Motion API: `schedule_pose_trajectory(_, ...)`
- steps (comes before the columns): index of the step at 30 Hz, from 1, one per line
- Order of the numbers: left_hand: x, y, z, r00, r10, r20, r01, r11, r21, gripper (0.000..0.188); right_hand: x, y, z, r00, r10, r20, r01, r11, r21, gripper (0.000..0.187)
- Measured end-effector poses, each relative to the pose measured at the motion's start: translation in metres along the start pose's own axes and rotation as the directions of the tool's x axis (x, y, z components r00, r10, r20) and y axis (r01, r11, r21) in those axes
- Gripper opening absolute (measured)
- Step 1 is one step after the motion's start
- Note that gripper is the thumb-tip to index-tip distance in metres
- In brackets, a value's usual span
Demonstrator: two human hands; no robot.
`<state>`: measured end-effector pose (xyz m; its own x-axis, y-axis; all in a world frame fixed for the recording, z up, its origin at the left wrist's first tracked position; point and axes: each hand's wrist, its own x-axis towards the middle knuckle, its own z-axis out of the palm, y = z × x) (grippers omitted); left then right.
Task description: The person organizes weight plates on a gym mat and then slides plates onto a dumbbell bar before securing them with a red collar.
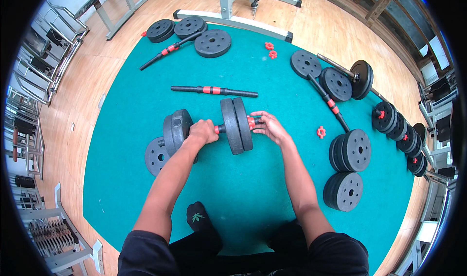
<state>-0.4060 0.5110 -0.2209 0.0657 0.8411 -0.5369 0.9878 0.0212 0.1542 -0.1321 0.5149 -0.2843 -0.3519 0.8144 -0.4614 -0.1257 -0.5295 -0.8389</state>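
Note:
My left hand (204, 131) is wrapped round the handle of a dumbbell, between its two sets of black plates. The left plates (178, 126) sit beyond my wrist, partly hidden by my arm. Two upright plates (236, 126) are on the right half of the bar. Against their outer face is a red star nut (251, 122). My right hand (270, 127) has its thumb and fingers curved round this nut and the bar end. A loose black plate (156, 156) lies flat under the dumbbell's left end, partly covered.
Behind the dumbbell, a bare bar (214, 91) lies on the green mat (146, 203). Plates (212, 43) and another bar (170, 49) lie far left. To the right are stacked plates (350, 150), a bar (329, 103) and a loose red nut (321, 132). A grey rack foot (233, 24) borders the mat.

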Motion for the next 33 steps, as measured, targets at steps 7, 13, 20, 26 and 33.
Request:
schedule_pose_trajectory(7,0.0,0.0,0.0,1.0,0.002,-0.003,-0.002,1.0,-0.009,0.037,-0.011,-0.011,0.014,0.98,-0.144,0.135,0.166,0.971,-0.171,0.045)
schedule_pose_trajectory(13,0.001,-0.003,0.001,1.0,0.002,-0.013,-0.002,1.0,0.0,0.037,-0.006,-0.013,0.007,0.998,0.033,0.06,-0.015,0.963,-0.271,0.047)
schedule_pose_trajectory(20,0.001,0.001,0.0,1.0,-0.002,-0.01,0.002,1.0,0.002,0.039,0.013,-0.013,-0.005,0.926,-0.263,0.27,0.367,0.796,-0.481,0.036)
schedule_pose_trajectory(26,-0.003,0.0,-0.004,0.999,0.012,0.038,-0.012,1.0,0.014,0.039,0.026,-0.022,0.0,0.986,0.069,0.15,0.042,0.773,-0.633,0.039)
schedule_pose_trajectory(33,0.003,0.001,0.001,1.0,0.013,0.018,-0.012,1.0,-0.003,0.041,0.031,-0.057,0.012,0.86,0.509,-0.046,-0.43,0.672,-0.603,0.049)
